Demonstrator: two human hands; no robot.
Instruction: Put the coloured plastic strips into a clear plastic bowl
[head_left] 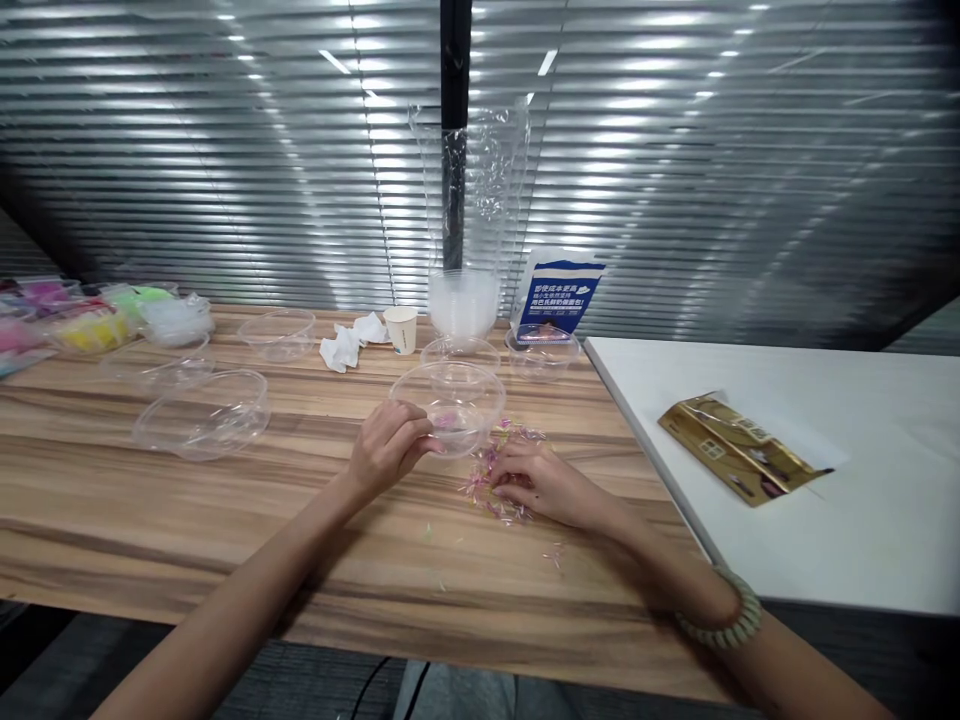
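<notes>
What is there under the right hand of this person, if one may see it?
Beside the right hand, a loose pile of small shiny pink and yellowish strips shows on the wooden table. What lies directly beneath the hand is covered.

bowl: clr plastic, smooth, glossy | bits: plastic-lk, shiny | counter: wood-grain, smooth | tissue: paper, matt, crumpled | cup: paper, matt | pouch: foil-lk, glossy

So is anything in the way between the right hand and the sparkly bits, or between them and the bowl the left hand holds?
Nothing visible blocks the right hand: it's at the sparkly bits. Between them and the clear bowl in the left hand, only the bowl's wall stands.
</notes>
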